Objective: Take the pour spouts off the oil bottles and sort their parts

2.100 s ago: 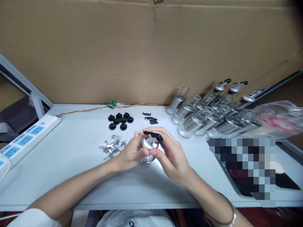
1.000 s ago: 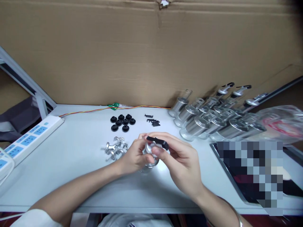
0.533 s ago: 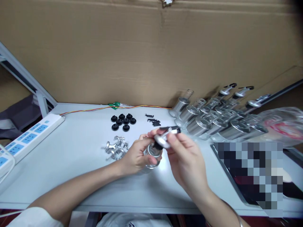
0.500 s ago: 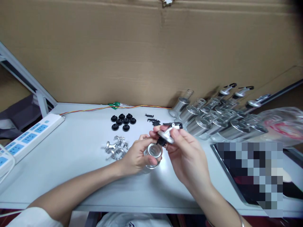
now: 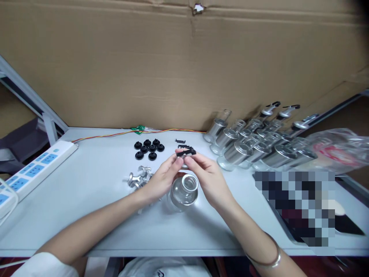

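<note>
A clear glass bottle [image 5: 183, 191] with an open mouth stands on the white table [image 5: 95, 181] between my wrists, and neither hand grips it. Just above and behind it, my left hand [image 5: 161, 179] and my right hand [image 5: 209, 175] meet with their fingertips on a small silver spout cap with a black lever [image 5: 186, 154]. The fingers hide most of the cap.
Silver spouts [image 5: 138, 179] lie left of the bottle. Black rubber stoppers [image 5: 148, 148] and small black levers [image 5: 182, 143] sit further back. Several glass bottles [image 5: 253, 144] crowd the right; some carry caps. A power strip [image 5: 31, 171] lies at left, cardboard [image 5: 173, 61] stands behind.
The cap has come off the bottle: my right hand lifted it up and back. My left hand has let go of the bottle and joined the right hand on the cap.
</note>
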### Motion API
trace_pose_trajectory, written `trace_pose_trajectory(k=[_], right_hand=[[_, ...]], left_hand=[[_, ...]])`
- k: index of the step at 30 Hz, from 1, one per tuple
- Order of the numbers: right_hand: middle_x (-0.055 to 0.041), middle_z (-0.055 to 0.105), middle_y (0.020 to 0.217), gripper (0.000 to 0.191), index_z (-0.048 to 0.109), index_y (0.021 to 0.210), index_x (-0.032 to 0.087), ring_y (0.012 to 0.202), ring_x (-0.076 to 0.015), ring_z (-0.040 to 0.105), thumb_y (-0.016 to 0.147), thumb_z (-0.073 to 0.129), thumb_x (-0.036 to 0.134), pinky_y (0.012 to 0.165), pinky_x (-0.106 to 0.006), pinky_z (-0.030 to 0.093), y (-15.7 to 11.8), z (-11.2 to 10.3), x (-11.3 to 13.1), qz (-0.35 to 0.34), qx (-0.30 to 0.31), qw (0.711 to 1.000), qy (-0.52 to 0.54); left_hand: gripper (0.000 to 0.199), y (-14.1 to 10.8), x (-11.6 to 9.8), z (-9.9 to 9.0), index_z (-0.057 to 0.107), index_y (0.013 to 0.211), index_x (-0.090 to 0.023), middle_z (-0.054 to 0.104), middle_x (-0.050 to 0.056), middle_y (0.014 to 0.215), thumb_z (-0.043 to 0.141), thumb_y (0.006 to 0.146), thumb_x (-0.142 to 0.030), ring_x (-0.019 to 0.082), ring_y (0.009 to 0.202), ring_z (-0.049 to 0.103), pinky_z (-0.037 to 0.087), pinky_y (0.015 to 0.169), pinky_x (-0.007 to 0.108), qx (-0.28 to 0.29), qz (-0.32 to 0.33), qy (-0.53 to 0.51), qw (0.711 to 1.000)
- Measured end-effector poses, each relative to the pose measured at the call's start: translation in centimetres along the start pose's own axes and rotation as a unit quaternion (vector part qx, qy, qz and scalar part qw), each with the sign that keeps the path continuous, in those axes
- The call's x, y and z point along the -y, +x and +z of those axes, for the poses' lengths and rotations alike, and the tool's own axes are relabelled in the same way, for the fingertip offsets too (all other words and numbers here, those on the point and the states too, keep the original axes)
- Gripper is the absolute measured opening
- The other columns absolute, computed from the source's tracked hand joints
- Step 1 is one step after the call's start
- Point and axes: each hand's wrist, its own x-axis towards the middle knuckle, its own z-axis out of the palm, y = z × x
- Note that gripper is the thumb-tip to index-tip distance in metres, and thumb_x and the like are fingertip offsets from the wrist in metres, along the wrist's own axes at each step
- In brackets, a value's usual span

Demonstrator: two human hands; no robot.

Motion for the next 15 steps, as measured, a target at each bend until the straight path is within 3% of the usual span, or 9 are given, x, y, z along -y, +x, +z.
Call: trace_pose_trajectory(k=[3, 5, 8, 10, 12, 15], right_hand=[[-0.0071, 0.061, 0.118, 0.028, 0.066, 0.105, 0.023, 0.111, -0.0202, 0.056, 0.091, 0.049, 0.04, 0.096, -0.038, 0.045, -0.8, -0.3, -0.4, -0.114, -0.063, 0.984, -0.125], [-0.0083, 0.058, 0.118, 0.031, 0.06, 0.114, 0.024, 0.112, -0.0212, 0.053, 0.094, 0.042, 0.039, 0.096, -0.041, 0.044, -1.7, -0.4, -0.8, -0.215, -0.118, 0.95, -0.192], [-0.0096, 0.06, 0.109, 0.036, 0.055, 0.119, 0.023, 0.102, -0.0239, 0.055, 0.087, 0.055, 0.039, 0.086, -0.041, 0.048, -3.0, -0.6, -1.1, -0.318, -0.082, 0.899, -0.288], [-0.0086, 0.062, 0.103, 0.042, 0.051, 0.121, 0.022, 0.094, -0.0228, 0.058, 0.082, 0.064, 0.032, 0.08, -0.038, 0.049, -3.6, -0.6, -1.2, -0.321, -0.034, 0.884, -0.339], [-0.0064, 0.064, 0.097, 0.043, 0.049, 0.122, 0.023, 0.086, -0.0201, 0.06, 0.083, 0.065, 0.025, 0.075, -0.034, 0.051, -4.2, -0.9, -1.0, -0.299, -0.023, 0.886, -0.354], [-0.0034, 0.064, 0.09, 0.036, 0.05, 0.118, 0.026, 0.079, -0.0191, 0.062, 0.084, 0.063, 0.025, 0.07, -0.034, 0.052, -4.9, -2.0, 0.3, -0.281, -0.084, 0.891, -0.346]], left_hand=[[0.044, 0.2, -0.1, -0.2, 0.056, 0.102, -0.017, 0.06, 0.008, 0.103, 0.054, 0.085, -0.057, 0.021, 0.1, 0.057, 0.046, 0.084, 0.031, -0.05, 0.01, 0.003, 0.999], [0.041, 0.2, -0.6, -0.4, 0.056, 0.094, -0.016, 0.058, 0.006, 0.093, 0.049, 0.088, -0.056, 0.019, 0.096, 0.056, 0.046, 0.08, 0.029, -0.074, 0.028, 0.009, 0.997], [0.042, 0.3, -1.4, -0.8, 0.053, 0.087, -0.016, 0.055, 0.003, 0.086, 0.045, 0.089, -0.057, 0.016, 0.089, 0.054, 0.045, 0.075, 0.027, -0.092, 0.042, 0.011, 0.995], [0.043, 0.3, -1.7, -1.0, 0.052, 0.087, -0.017, 0.054, 0.002, 0.085, 0.046, 0.088, -0.059, 0.015, 0.086, 0.053, 0.044, 0.073, 0.026, -0.095, 0.046, 0.006, 0.994], [0.043, 0.4, -1.8, -1.1, 0.052, 0.086, -0.017, 0.054, 0.002, 0.085, 0.046, 0.088, -0.06, 0.015, 0.085, 0.053, 0.044, 0.073, 0.026, -0.094, 0.049, 0.008, 0.994], [0.045, 0.4, -1.7, -1.3, 0.052, 0.086, -0.017, 0.055, 0.002, 0.085, 0.045, 0.087, -0.061, 0.016, 0.084, 0.053, 0.044, 0.072, 0.026, -0.09, 0.055, 0.017, 0.994]])
